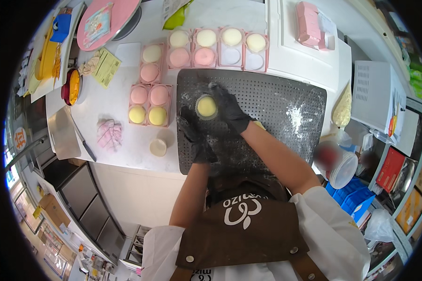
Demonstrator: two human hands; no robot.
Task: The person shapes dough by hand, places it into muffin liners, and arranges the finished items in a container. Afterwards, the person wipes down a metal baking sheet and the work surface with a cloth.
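Note:
A round yellow dough ball [206, 106] sits in a pleated paper cup [201, 117] over the dark perforated tray [263, 95]. My right hand [232, 109], in a black glove, curves along the right side of the cup; whether it grips the cup is unclear. To the lower left of the cup is my left hand [195, 137], also gloved in black, its fingers apart and nothing visible in them. A small yellow piece [259, 125] peeks out beside my right wrist, mostly hidden. White powder [296, 117] is scattered over the tray's right part.
Clear boxes [150, 105] with pink and yellow balls stand left of the tray. Several more boxes [204, 47] line its far edge. An empty paper cup [158, 146], a pink cloth [109, 135] and a knife [88, 149] lie left. A filled piping bag [343, 107] lies right.

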